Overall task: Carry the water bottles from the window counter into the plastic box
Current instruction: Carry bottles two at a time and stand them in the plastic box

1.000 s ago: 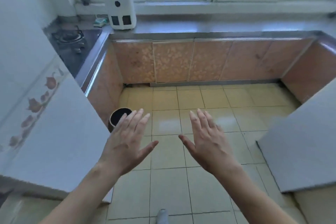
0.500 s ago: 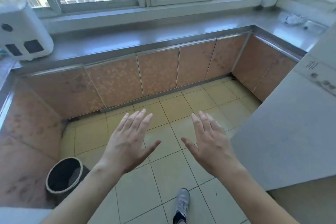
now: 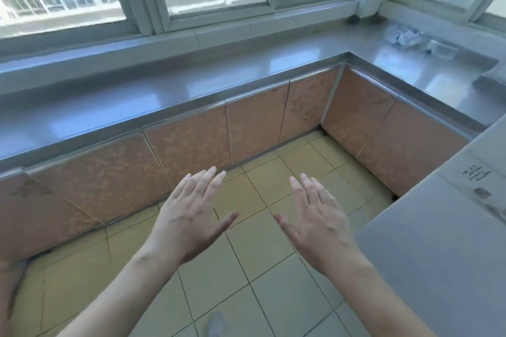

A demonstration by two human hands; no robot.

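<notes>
Clear blurry bottles (image 3: 408, 37), far-right counter (image 3: 273, 63).

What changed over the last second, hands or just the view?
Just the view: it swung right along the window counter, dropping the white appliance, stove and floor bin out of frame and bringing the clear bottles in the far right corner into view. Left hand and right hand stayed open, empty, held out.
</notes>
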